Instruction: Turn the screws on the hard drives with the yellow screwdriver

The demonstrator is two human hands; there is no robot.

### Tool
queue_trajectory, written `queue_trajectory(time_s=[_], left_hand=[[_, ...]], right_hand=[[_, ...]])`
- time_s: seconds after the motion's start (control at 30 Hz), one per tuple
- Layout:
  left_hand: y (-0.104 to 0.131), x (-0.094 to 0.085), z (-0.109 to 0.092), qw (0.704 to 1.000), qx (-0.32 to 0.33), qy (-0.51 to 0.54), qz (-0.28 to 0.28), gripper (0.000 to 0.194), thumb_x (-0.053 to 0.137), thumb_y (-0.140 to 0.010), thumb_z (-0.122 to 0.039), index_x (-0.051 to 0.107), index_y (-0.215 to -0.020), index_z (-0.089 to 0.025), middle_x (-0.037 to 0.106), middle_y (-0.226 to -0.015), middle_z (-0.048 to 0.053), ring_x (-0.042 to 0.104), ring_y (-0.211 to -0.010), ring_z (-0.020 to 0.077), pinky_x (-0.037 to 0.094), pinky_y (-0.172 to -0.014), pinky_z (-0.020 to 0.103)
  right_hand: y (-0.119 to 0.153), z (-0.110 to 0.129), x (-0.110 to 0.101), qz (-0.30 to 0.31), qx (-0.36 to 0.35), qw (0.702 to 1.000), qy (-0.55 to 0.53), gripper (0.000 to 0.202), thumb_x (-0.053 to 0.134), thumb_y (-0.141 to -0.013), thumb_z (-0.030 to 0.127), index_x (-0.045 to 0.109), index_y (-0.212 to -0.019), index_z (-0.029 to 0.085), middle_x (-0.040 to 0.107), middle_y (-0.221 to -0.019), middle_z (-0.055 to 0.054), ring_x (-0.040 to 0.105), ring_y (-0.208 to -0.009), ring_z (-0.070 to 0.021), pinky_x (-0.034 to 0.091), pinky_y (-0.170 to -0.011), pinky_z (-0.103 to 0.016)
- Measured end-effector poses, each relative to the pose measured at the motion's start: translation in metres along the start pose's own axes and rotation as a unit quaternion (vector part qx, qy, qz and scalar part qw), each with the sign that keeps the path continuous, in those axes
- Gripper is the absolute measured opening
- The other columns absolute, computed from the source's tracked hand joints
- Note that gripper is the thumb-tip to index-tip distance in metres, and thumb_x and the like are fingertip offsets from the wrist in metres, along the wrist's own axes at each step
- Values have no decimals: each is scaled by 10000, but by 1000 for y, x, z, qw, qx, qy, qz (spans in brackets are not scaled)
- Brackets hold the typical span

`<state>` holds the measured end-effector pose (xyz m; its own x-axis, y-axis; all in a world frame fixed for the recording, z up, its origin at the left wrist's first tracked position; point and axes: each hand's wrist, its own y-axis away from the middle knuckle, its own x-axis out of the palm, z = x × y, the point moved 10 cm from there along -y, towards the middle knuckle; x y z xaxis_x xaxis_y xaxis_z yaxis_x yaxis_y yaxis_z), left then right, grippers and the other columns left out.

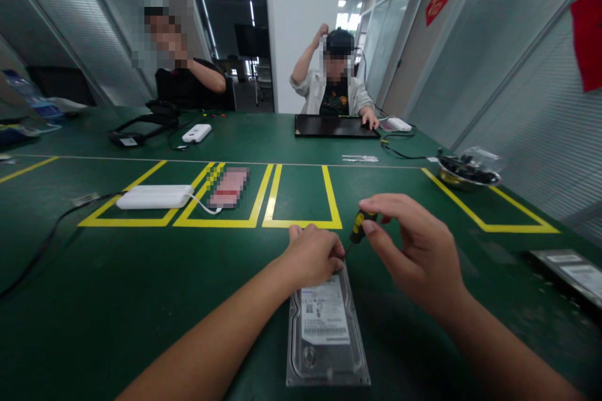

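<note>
A silver hard drive (pixel 324 319) with a white printed label lies flat on the green table in front of me. My right hand (pixel 414 244) pinches the black-and-yellow handle of a screwdriver (pixel 358 225) between thumb and fingers. The tool is tilted, its thin shaft running down to the drive's far right corner. Over the far end of the drive rests my left hand (pixel 315 254), fingers curled close to the screwdriver's tip. The tip itself and whatever it touches are hidden by those fingers.
Another hard drive (pixel 571 272) lies at the right edge. A metal bowl of dark parts (pixel 468 172) stands behind it. On the left are a white power bank (pixel 155 197) and a blurred pink phone (pixel 229 187). Two people sit across the table, one with a dark panel (pixel 336 126).
</note>
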<state>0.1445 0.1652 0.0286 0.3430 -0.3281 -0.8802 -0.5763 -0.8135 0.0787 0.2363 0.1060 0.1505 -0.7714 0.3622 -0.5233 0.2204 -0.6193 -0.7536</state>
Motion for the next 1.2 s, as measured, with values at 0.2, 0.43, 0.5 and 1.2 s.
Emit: queue_trajectory(time_s=[0.2,0.43,0.5,1.2], left_hand=[[1,-1,0,1000,-1,0,-1,81,641,-803,-272,669,-876,-251,711,-914,-7,555,-972,257,256,-775,379],[-1,1,3,1000,-5,2,0,97,652,-796,-284,679,-886,-260,715,-925,-18,555,-986,256,255,-786,390],[-1,1,3,1000,-6,2,1,92,647,-797,-285,680,-879,-259,714,-914,-17,556,-980,256,257,-789,391],[0,0,3,1000,-6,4,2,88,655,-796,-295,676,-877,-267,717,-928,-21,559,-980,255,269,-800,406]], right_hand=[[1,-3,2,1,8,1000,13,255,648,-861,147,660,-1113,180,639,-1121,-58,610,-1002,-144,516,-817,-279],[-1,-1,-1,0,6,1000,8,288,523,-899,82,659,-1135,175,651,-1200,-53,599,-1130,-137,483,-985,-280],[-1,-2,1,3,5,1000,11,295,523,-908,77,658,-1147,184,641,-1239,-47,595,-1153,-132,475,-1008,-276],[-1,0,-2,-12,6,999,30,210,601,-899,150,674,-1095,173,649,-1149,-64,613,-1063,-143,512,-905,-286]])
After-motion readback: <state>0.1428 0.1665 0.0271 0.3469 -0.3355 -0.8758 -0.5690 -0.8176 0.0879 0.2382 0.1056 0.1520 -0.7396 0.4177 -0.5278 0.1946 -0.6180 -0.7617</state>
